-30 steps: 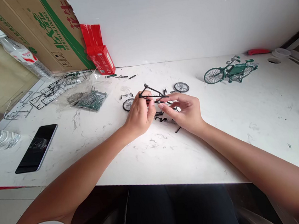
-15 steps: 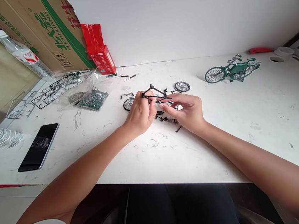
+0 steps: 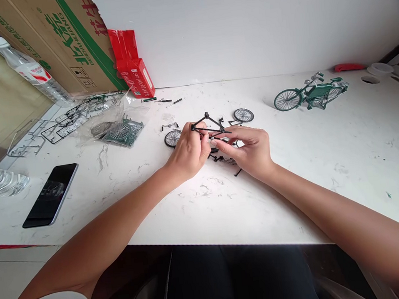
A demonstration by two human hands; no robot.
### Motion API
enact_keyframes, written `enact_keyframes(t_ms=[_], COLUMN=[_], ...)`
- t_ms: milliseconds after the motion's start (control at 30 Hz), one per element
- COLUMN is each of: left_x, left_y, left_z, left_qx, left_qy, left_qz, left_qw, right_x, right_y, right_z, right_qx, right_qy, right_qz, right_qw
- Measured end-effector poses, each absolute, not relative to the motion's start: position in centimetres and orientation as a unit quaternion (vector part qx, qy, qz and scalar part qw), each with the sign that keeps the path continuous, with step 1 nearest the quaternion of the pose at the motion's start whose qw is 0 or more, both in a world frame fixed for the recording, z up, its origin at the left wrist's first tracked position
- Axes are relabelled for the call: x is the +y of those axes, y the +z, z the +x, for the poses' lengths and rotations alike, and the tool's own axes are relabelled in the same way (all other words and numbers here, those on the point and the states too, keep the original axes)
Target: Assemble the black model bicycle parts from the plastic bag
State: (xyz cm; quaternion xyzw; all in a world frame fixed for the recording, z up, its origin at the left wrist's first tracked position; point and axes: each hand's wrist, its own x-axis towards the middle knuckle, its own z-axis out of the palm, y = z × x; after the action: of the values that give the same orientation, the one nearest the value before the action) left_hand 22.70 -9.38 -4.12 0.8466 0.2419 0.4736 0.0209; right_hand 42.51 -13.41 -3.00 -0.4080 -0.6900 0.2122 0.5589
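Between my hands, above the white table (image 3: 191, 207), is a small black bicycle frame (image 3: 207, 127). My left hand (image 3: 188, 153) is closed round its left and lower part. From the right, my right hand (image 3: 251, 148) pinches near the frame's lower right end, thumb and forefinger close to my left thumb; a small light piece shows at the fingertips. Behind and below my hands lie black model parts, partly hidden: a wheel (image 3: 243, 115) at the back right, another wheel (image 3: 172, 138) left of my left hand, and a rack-like part (image 3: 226, 160).
A green model bicycle (image 3: 316, 93) stands at the back right. To the left are a phone (image 3: 50, 196), a bag of green parts (image 3: 122, 131), black sprues (image 3: 62, 128), bottles (image 3: 34, 71), a carton (image 3: 63, 45) and a red packet (image 3: 136, 75). Small tools (image 3: 175, 102) lie at the back.
The black frame has shifted slightly to the right and tilted a little between my fingers. Both hands keep nearly the same place and hold.
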Motion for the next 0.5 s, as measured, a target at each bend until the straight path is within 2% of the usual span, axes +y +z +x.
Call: enact_keyframes(t_ms=[500], left_x=[-7.9], left_y=[-4.5], left_z=[21.6], left_qx=[0.276], left_qy=[0.494], left_qz=[0.820], left_qw=[0.087], right_x=[-12.9], right_y=[-3.0], right_z=[42.9], right_qx=[-0.698], right_qy=[0.239], right_qz=[-0.428], right_qw=[0.522])
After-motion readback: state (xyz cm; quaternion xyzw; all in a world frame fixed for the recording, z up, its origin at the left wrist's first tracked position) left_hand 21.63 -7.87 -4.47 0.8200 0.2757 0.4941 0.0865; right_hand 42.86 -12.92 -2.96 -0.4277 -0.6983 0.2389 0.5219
